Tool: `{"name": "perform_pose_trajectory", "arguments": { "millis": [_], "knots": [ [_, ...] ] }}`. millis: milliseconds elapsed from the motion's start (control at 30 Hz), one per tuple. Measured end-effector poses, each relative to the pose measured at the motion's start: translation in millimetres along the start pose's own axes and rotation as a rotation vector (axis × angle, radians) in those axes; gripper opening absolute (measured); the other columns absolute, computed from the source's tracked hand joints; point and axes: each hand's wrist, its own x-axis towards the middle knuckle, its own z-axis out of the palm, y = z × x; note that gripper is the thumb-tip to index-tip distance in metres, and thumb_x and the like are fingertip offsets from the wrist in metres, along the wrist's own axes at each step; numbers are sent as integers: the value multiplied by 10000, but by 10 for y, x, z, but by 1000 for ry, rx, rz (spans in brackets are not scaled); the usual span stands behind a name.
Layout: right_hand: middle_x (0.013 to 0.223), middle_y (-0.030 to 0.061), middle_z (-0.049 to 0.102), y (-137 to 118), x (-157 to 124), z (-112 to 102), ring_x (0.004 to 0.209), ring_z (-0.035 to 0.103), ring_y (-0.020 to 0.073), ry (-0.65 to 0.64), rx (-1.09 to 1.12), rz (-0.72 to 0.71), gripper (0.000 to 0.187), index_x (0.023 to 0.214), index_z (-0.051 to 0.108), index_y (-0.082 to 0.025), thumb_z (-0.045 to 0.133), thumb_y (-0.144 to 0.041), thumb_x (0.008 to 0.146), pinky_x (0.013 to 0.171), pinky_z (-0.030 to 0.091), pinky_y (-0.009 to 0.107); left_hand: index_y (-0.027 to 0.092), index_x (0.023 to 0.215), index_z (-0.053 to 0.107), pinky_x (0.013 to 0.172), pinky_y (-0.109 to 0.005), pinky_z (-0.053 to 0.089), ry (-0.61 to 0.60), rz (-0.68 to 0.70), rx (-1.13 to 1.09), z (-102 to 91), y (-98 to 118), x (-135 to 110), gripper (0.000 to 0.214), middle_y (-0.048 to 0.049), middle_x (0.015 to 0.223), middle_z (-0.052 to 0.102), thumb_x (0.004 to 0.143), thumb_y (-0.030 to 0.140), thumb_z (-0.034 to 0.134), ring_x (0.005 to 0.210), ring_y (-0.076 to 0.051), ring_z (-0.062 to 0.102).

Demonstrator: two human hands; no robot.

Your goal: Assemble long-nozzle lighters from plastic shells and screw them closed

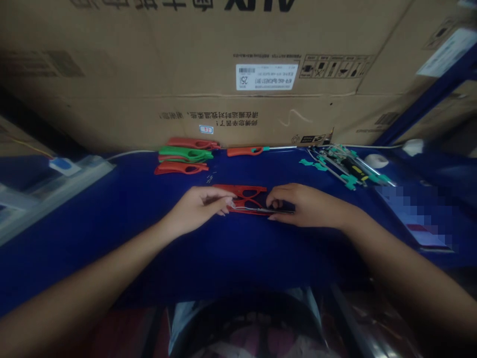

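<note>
A red plastic frame [249, 194] lies flat on the desk [238, 253], with a thin metal rod [257, 210] along its near edge. The left hand [201, 205] pinches the frame's left end; the right hand [305, 204] grips the rod with curled fingers. Red and green handles [182, 156] lie behind.

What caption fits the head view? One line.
Left hand and right hand hold a thin metal rod against a red plastic frame on the blue table.
</note>
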Motion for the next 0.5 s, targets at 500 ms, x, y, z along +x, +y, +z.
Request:
{"name": "perform_pose_trajectory", "arguments": {
  "millis": [500],
  "knots": [
    [905,23,682,-30,-47,-103,750,604,132,-108,94,69,114,995,680,-183,649,-179,885,684,445,250,221,1011,798,794,-256,564,99,377,428,8,-17,-53,199,-36,1014,788,883,351,719,867,-172,730]
  ]
}}
